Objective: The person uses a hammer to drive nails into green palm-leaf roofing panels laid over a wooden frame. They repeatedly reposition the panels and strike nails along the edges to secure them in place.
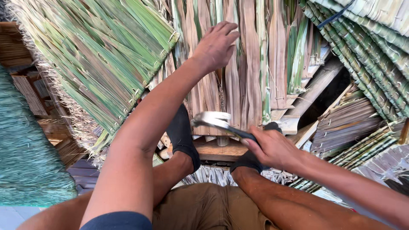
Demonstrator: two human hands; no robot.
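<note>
My left hand (216, 44) presses flat on a thatch panel of dried brown and green palm leaves (249, 64), fingers spread and pointing away. My right hand (272, 149) grips the dark handle of a metal hammer (215, 120), whose pale head points left just below the panel's lower edge. Both my feet in dark socks (182, 136) rest on a wooden beam (213, 150) under the panel. My knees and brown shorts fill the bottom of the view.
A greener thatch panel (98, 55) slopes at the upper left. Rolled leaf bundles (366, 55) lie at the upper right. Stacked thatch pieces and planks (345, 123) sit at the right. A teal thatched roof (25, 157) is below at left.
</note>
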